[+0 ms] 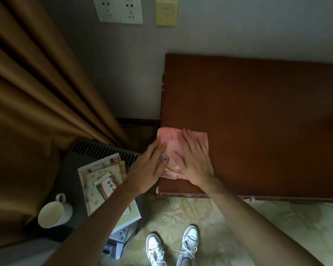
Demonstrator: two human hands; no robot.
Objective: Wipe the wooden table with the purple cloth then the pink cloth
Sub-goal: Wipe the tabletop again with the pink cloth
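Feet: 2 white shoes [172, 244] on the patterned floor, near the bench's near edge.
Hands: left hand [152, 166] and right hand [194, 162] lie flat, fingers straight, side by side, pressing the pink cloth.
Pink cloth: pink cloth [173, 148] spread on the bench's near-left corner.
Bench: wooden bench [258, 116] stretches right and far, bare.
Purple cloth: not in view.
Progress: likely the second, pink-cloth stage; most of the surface apparently remains.

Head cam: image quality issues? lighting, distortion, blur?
Head view: dim, with no glare; the wooden table falls into shadow toward the right; wide-angle bending bows the curtain and table edges; both hands, left and right, are slightly soft on the pink cloth.
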